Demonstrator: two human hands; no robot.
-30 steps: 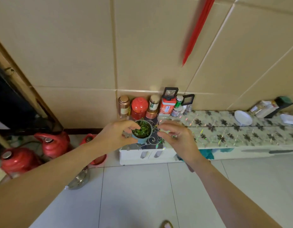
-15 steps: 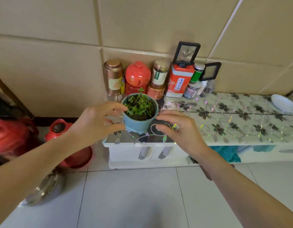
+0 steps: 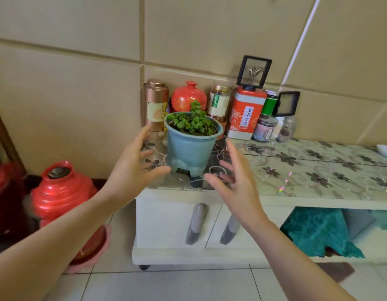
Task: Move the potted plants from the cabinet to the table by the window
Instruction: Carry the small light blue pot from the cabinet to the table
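Observation:
A small blue footed pot with a green leafy plant (image 3: 191, 146) stands upright on the left end of the low white cabinet (image 3: 318, 200), on its floral glass top. My left hand (image 3: 134, 168) is spread open just left of the pot, its thumb near the pot's foot. My right hand (image 3: 233, 181) is spread open just right of the pot. Neither hand holds the pot; whether a fingertip touches it is unclear.
Behind the pot stand a copper tin (image 3: 156, 104), a red jar (image 3: 189, 96), a glass jar (image 3: 218, 103), a red tea tin (image 3: 245, 114) and small frames. Red thermos flasks (image 3: 60, 190) stand on the floor at left. A teal cloth (image 3: 318, 231) fills the open shelf.
The camera has come closer and lower to the cabinet. Both hands have spread open on either side of the pot, which stays on the cabinet top.

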